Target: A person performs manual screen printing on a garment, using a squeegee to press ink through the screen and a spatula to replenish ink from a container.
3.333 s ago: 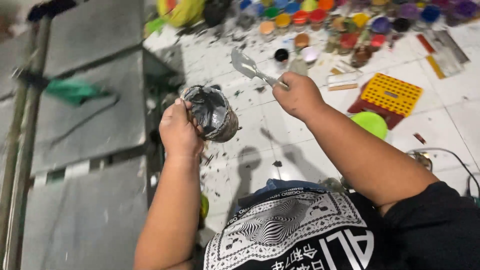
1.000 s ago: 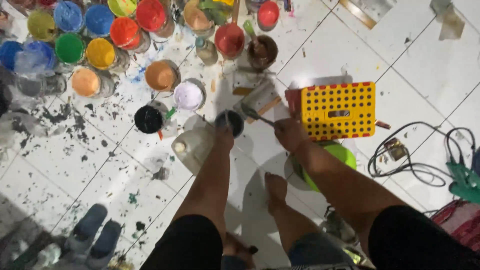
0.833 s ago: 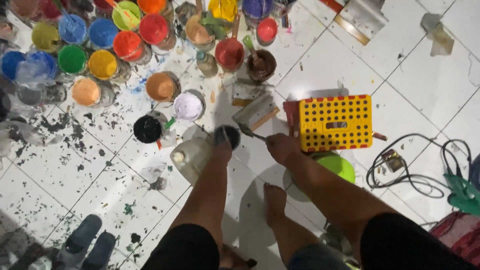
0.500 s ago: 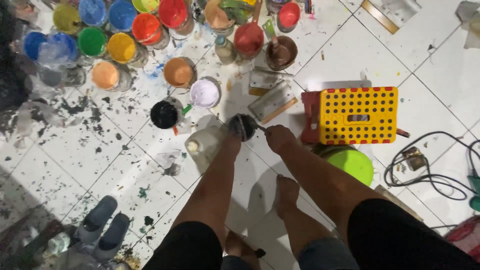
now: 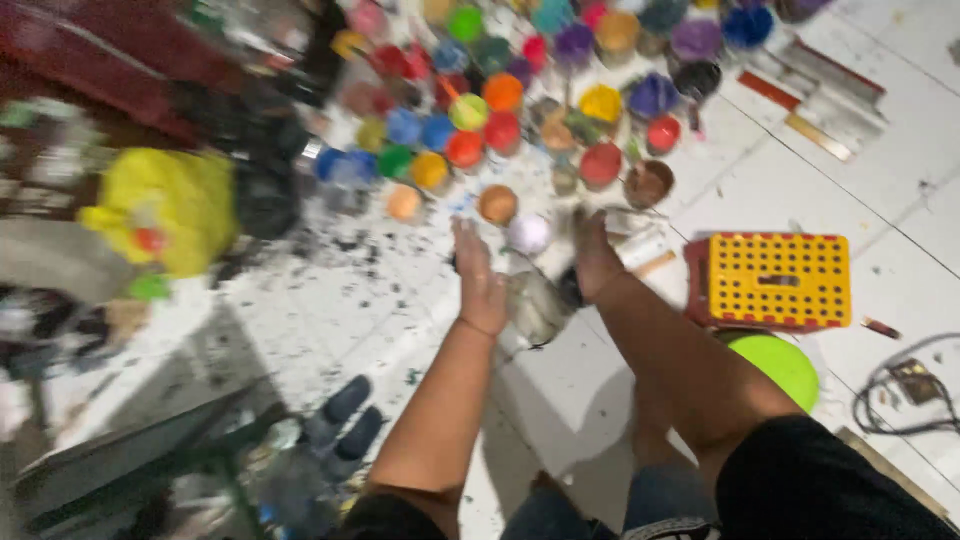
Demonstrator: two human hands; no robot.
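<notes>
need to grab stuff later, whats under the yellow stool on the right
The yellow stool stands on the white tiled floor. A red base shows along its left and front edges, and a bright green round thing sits just in front. Anything beneath its perforated top is hidden.

A makeshift painting workshop set up on a white tiled floor [image 5: 900, 215]: dozens of open paint pots [image 5: 500, 95] in red, orange, blue, green, yellow and purple crowd the upper part of the scene, and dark paint spatter [image 5: 350, 250] speckles the tiles beside them. A yellow perforated plastic stool with red sides [image 5: 778, 278] stands on the floor near a lime-green lid [image 5: 780, 365], a pair of dark sandals [image 5: 345, 425] lies on the tiles, and a coiled cable [image 5: 900, 390] trails at the right.
</notes>
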